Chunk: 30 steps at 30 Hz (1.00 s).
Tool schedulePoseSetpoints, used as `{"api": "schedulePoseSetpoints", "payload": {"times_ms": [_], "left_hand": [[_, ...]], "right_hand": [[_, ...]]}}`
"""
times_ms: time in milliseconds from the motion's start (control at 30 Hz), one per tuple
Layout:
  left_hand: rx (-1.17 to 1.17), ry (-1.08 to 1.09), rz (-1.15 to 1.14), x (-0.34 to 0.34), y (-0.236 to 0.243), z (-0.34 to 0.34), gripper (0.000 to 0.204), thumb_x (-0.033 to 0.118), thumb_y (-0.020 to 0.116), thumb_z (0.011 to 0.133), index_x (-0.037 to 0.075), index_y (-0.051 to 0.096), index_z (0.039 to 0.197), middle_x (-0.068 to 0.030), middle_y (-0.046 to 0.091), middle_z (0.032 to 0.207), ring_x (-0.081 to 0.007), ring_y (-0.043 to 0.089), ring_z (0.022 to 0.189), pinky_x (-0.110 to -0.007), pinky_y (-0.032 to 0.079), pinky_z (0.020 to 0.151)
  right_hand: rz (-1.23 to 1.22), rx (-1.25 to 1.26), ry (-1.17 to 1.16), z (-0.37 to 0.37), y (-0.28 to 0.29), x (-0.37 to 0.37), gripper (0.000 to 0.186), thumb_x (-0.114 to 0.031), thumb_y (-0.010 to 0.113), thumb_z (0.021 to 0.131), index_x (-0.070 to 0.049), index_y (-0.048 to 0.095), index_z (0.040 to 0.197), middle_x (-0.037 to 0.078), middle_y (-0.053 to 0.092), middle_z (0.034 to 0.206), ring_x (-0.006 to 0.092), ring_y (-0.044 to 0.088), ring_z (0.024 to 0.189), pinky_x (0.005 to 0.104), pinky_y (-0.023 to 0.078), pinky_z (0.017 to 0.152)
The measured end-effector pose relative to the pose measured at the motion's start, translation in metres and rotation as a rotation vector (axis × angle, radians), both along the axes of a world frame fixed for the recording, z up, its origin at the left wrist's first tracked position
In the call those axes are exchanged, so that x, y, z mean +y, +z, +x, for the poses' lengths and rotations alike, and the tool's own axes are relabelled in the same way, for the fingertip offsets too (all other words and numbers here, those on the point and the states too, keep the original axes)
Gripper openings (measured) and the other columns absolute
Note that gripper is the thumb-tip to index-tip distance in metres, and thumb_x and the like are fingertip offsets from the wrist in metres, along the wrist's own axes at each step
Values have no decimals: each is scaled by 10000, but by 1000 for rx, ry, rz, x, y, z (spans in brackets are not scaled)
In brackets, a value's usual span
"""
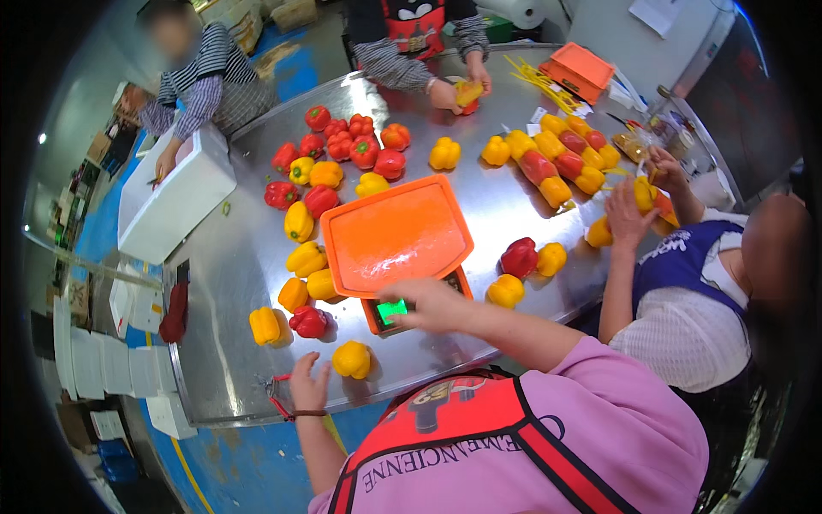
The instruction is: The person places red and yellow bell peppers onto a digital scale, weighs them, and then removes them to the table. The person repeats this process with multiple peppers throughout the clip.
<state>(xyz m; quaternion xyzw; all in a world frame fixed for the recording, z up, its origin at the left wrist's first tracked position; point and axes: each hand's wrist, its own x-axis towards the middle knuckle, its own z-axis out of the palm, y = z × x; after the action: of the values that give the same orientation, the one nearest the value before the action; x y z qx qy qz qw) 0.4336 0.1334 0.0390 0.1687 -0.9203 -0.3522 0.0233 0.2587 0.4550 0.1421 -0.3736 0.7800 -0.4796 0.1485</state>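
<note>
Head view showed the right hand (pixel 432 304) resting open on the orange scale (pixel 396 238), fingers over its green display (pixel 392 310), gripping nothing. The left hand (pixel 308 384) lay flat and empty on the steel table (pixel 231 257), just beside a yellow pepper (pixel 352 359), with a red pepper (pixel 309 321) nearby.

The person wore a pink short-sleeved top with a red apron or vest over it, edged in black binding with straps running over the shoulder, plus some dark lettering across the pink chest. Forearms were bare, no gloves on the hands. The left wrist had a thin dark band around it.
</note>
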Motion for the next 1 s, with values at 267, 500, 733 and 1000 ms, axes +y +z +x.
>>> {"api": "schedulePoseSetpoints", "payload": {"times_ms": [267, 500, 733, 1000], "left_hand": [[-44, -92, -168, 64, -20, 1, 769, 337, 841, 651, 14, 520, 1271, -212, 614, 1113, -395, 587, 1083, -433, 475, 959], [64, 246, 398, 10, 1, 10, 684, 210, 827, 726, 32, 490, 1294, -139, 618, 1130, -220, 619, 1034, -352, 519, 874], [344, 700, 48, -139, 1, 31, 648, 202, 813, 734, -10, 494, 1257, -175, 620, 1143, -274, 636, 1012, -386, 516, 876], [-34, 950, -241, -231, -46, 1, 824, 373, 823, 694, 23, 469, 1350, -236, 600, 1245, -375, 596, 1142, -433, 470, 981]], "right_hand": [[63, -186, 139, 68, -49, 27, 427, -250, 702, 865, -4, 604, 1201, 156, 674, 1081, 266, 668, 975, 374, 532, 861], [97, -476, 150, 108, -78, 66, 427, -224, 709, 866, -27, 602, 1230, 140, 686, 1070, 243, 662, 997, 360, 520, 892], [-110, -641, -299, 45, -100, 145, 395, -158, 665, 895, -60, 563, 1264, 73, 648, 1112, 174, 618, 1045, 315, 495, 924], [-503, -389, -791, -36, -18, 150, 359, -145, 605, 961, -38, 539, 1297, 110, 654, 1122, 188, 634, 1003, 301, 520, 875]]}}
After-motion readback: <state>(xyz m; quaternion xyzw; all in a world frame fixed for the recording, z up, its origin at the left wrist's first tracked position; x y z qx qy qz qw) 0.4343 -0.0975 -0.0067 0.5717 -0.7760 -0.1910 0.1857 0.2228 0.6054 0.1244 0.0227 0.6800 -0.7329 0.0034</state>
